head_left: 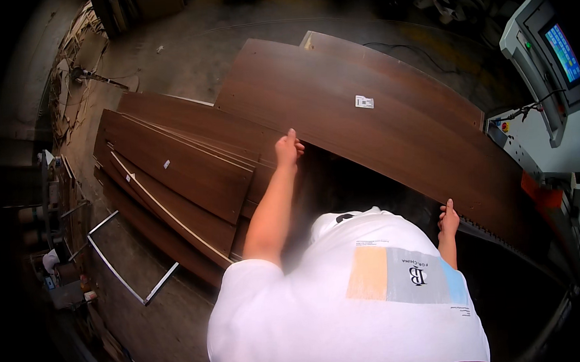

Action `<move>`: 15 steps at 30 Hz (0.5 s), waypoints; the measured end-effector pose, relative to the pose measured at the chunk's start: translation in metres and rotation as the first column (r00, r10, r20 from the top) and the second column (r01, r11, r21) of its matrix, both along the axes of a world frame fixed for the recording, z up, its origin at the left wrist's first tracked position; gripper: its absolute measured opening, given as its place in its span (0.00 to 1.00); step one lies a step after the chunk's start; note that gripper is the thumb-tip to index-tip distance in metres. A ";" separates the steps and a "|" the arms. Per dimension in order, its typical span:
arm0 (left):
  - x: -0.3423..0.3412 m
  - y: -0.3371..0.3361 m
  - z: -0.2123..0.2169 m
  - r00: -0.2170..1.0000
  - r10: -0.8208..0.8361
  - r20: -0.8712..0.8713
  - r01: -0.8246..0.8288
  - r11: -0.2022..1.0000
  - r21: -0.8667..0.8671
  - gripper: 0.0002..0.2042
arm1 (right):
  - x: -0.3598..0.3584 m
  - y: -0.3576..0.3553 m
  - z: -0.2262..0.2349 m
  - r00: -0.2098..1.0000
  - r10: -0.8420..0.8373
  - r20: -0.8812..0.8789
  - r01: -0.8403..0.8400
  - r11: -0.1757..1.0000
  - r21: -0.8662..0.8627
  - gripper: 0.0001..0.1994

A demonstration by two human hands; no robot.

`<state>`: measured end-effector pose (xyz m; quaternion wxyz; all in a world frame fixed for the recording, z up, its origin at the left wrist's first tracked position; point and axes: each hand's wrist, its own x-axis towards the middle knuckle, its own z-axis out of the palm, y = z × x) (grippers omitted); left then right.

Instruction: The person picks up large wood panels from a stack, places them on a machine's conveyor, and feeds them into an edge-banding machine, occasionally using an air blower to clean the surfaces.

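A long dark brown wood-grain board [339, 113] stretches across the middle toward the right, with a small white label [364, 102] on its upper face. My left hand [290, 149] is closed on its near edge, thumb on top and the other fingers curled. Farther right along that same edge, my right hand [448, 217] also grips the board, its thumb pressed on top. The undersides of the fingers are hidden. Beyond this board lies another brown board [415, 73], partly covered by it.
Several brown boards [191, 166] lie stacked at the left. A machine with a lit screen [562, 52] stands at the right, near an orange-red part [541, 191]. On the floor at the lower left is a pale metal frame [121, 275]; wood scraps [75, 94] lie farther back.
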<state>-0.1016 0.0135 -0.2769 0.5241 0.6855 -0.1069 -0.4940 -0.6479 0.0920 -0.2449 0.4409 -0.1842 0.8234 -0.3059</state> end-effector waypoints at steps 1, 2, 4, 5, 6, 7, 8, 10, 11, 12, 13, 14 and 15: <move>0.011 -0.002 0.000 1.000 0.018 0.015 -0.018 1.000 -0.012 0.19 | 0.006 0.000 0.002 1.000 0.005 0.003 -0.005 1.000 0.001 0.26; 0.023 -0.003 -0.004 0.999 0.037 0.031 -0.036 0.999 -0.025 0.19 | 0.016 -0.003 0.006 1.000 0.010 0.006 -0.010 1.000 0.001 0.26; 0.051 -0.008 -0.020 0.996 0.091 -0.001 -0.091 0.994 -0.060 0.19 | 0.023 -0.005 0.007 1.000 0.026 0.012 -0.026 1.000 0.004 0.26; 0.058 -0.013 -0.018 0.991 0.127 0.036 -0.125 0.990 -0.058 0.20 | 0.025 -0.005 0.003 1.000 0.026 0.018 -0.026 1.000 0.003 0.25; 0.064 -0.015 -0.016 0.990 0.134 0.040 -0.132 0.990 -0.054 0.20 | 0.026 -0.005 0.000 0.999 0.026 0.024 -0.026 1.000 0.001 0.25; 0.073 -0.017 -0.014 0.989 0.143 0.049 -0.140 0.989 -0.051 0.20 | 0.035 -0.008 0.004 0.999 0.034 0.010 -0.034 0.999 0.013 0.24; 0.081 -0.019 -0.012 0.987 0.152 0.058 -0.149 0.988 -0.048 0.20 | 0.040 -0.009 0.005 0.999 0.035 0.016 -0.035 0.999 0.015 0.24; 0.098 -0.023 -0.025 0.981 0.184 0.064 -0.179 0.981 -0.080 0.21 | 0.048 -0.009 0.007 0.999 0.037 0.029 -0.038 0.999 0.020 0.24; 0.106 -0.025 -0.028 0.979 0.195 0.065 -0.189 0.978 -0.092 0.21 | 0.053 -0.010 0.007 0.999 0.042 0.033 -0.043 0.999 0.022 0.24; 0.113 -0.025 -0.030 0.976 0.207 0.066 -0.199 0.974 -0.105 0.21 | 0.057 -0.012 0.006 0.998 0.048 0.038 -0.048 0.999 0.024 0.24; 0.118 -0.027 -0.028 0.976 0.203 0.076 -0.196 0.977 -0.088 0.22 | 0.060 -0.012 0.005 0.998 0.049 0.040 -0.050 0.998 0.027 0.24; 0.120 -0.028 -0.026 0.976 0.200 0.084 -0.194 0.978 -0.077 0.22 | 0.063 -0.013 0.004 0.998 0.058 0.037 -0.060 0.998 0.032 0.24; 0.121 -0.028 -0.024 0.976 0.198 0.093 -0.193 0.979 -0.065 0.22 | 0.066 -0.013 0.003 0.997 0.068 0.035 -0.070 0.997 0.037 0.24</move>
